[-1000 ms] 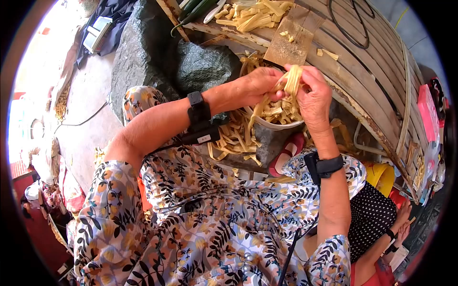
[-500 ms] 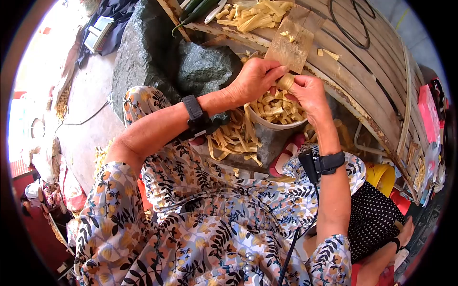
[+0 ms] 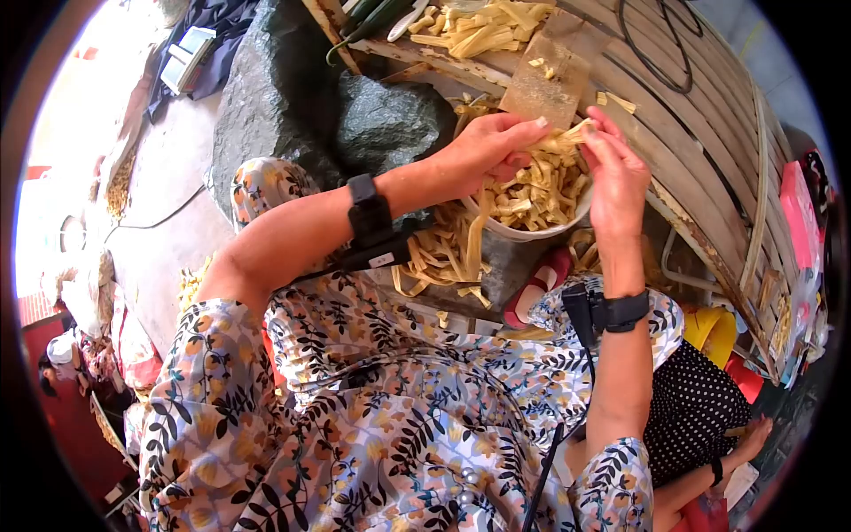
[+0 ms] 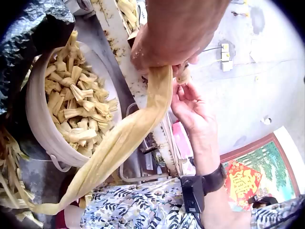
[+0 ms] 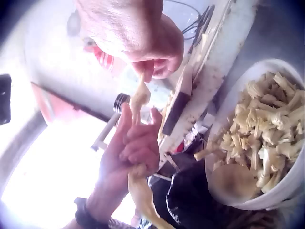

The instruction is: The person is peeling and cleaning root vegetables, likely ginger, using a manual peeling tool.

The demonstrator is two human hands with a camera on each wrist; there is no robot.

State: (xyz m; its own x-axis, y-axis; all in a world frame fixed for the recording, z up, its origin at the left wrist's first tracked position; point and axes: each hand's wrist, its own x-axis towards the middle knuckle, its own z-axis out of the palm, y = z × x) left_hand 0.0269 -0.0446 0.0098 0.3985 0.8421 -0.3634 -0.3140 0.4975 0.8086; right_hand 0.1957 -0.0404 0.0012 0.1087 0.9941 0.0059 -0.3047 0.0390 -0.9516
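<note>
A long, pale yellow flat strip (image 4: 126,133) runs between both hands, with its long tail hanging beside the bucket. My left hand (image 3: 483,158) grips the strip with curled fingers, the thumb pointing toward the other hand. Facing it, my right hand (image 3: 618,182) pinches the short end between thumb and fingertips. A twisted, knot-like lump (image 5: 140,95) shows between the hands in the right wrist view. Just below them stands a white bucket (image 3: 523,236), filled with knotted yellow pieces (image 3: 541,195).
Loose strips (image 3: 443,253) lie on the ground left of the bucket. A slatted wooden bench (image 3: 700,133) carries a small board (image 3: 545,84), a pile of yellow pieces (image 3: 483,31) and a black cable (image 3: 660,62). Dark plastic (image 3: 390,120) lies at the left. Another person's hand (image 3: 753,439) appears lower right.
The hands first held a looped strip close together, then a tight lump. Now they are farther apart, the right hand shifted rightward, with the strip drawn between them.
</note>
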